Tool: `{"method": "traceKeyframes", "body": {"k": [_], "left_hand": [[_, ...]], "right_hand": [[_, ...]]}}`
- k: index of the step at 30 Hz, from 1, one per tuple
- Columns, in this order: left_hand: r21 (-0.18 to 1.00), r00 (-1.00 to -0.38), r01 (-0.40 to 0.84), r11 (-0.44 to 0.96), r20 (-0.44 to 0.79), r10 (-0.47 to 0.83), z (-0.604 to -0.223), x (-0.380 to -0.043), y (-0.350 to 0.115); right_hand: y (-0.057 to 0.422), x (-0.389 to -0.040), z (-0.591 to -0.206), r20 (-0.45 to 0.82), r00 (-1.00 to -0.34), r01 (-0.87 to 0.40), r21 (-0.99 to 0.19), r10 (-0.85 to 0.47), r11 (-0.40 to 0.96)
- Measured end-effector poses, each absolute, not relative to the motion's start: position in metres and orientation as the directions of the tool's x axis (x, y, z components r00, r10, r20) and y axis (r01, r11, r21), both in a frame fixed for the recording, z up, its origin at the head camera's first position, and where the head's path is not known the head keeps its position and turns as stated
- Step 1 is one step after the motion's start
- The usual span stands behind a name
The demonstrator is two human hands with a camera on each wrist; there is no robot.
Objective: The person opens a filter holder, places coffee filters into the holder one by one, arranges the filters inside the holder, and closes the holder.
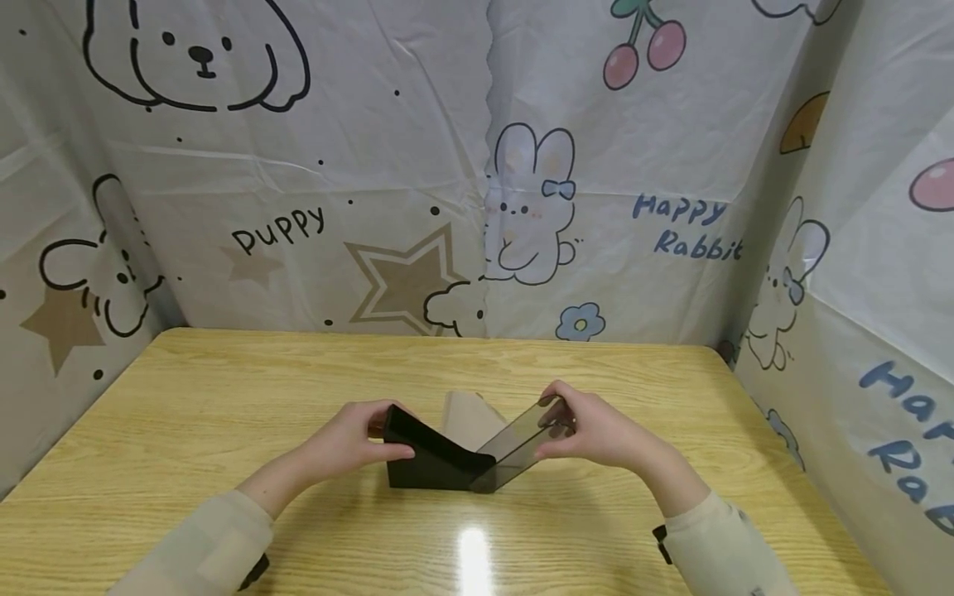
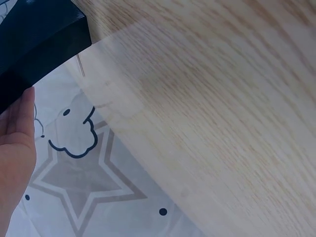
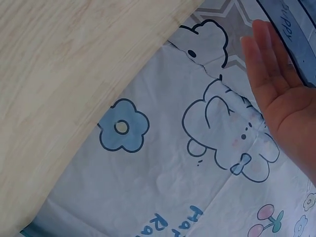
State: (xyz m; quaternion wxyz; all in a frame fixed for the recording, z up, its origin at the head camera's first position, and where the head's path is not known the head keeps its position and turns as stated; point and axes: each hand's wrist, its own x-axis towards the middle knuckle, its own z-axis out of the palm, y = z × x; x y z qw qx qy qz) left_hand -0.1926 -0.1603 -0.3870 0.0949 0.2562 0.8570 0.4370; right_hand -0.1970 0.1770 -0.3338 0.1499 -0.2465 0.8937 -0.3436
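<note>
In the head view, my left hand [image 1: 346,434] grips the left end of a black box-like case [image 1: 428,459] with a sloping top edge, thumb on the near side. My right hand [image 1: 592,426] holds the raised end of a see-through smoky grey cover [image 1: 517,447]. The cover slants up to the right, and its low end meets the black case. Whether the two parts are joined there, I cannot tell. The left wrist view shows the black case's dark side above my left fingers [image 2: 22,111]. In the right wrist view, fingers [image 3: 266,64] lie along the cover's edge.
Just behind the case is a flat beige piece [image 1: 465,414], partly hidden. All of this is on a light wood table [image 1: 261,389]. A printed cloth [image 1: 417,165] hangs behind the table and along both sides.
</note>
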Motion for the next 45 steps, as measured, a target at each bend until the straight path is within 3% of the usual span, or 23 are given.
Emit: {"method": "traceKeyframes", "body": {"k": [24,30,36,38,42,45], "left_hand": [[0.793,-0.862,0.344,0.503,0.055,0.503,-0.387,-0.191,-0.164],[0.798,-0.863,0.342,0.496,0.058,0.501,-0.386,-0.191,-0.164],[0.789,-0.863,0.354,0.503,0.067,0.501,-0.386,-0.190,-0.165],[0.789,-0.863,0.352,0.503,0.066,0.501,-0.386,-0.190,-0.165],[0.795,-0.864,0.348,0.496,0.067,0.500,-0.386,-0.190,-0.164],[0.795,-0.863,0.351,0.495,0.069,0.501,-0.386,-0.190,-0.163]], "right_hand": [[0.196,-0.196,-0.350,-0.121,-0.871,-0.299,-0.640,-0.477,0.708],[0.201,-0.202,-0.369,-0.085,-0.859,-0.413,-0.470,-0.505,0.780],[0.189,-0.206,-0.389,0.087,-0.673,-0.739,-0.082,-0.734,0.668],[0.181,-0.205,-0.391,0.034,-0.656,-0.754,-0.048,-0.754,0.655],[0.167,-0.204,-0.390,-0.175,-0.693,-0.693,-0.105,-0.699,0.713],[0.163,-0.203,-0.390,-0.262,-0.699,-0.667,-0.096,-0.665,0.739]]}}
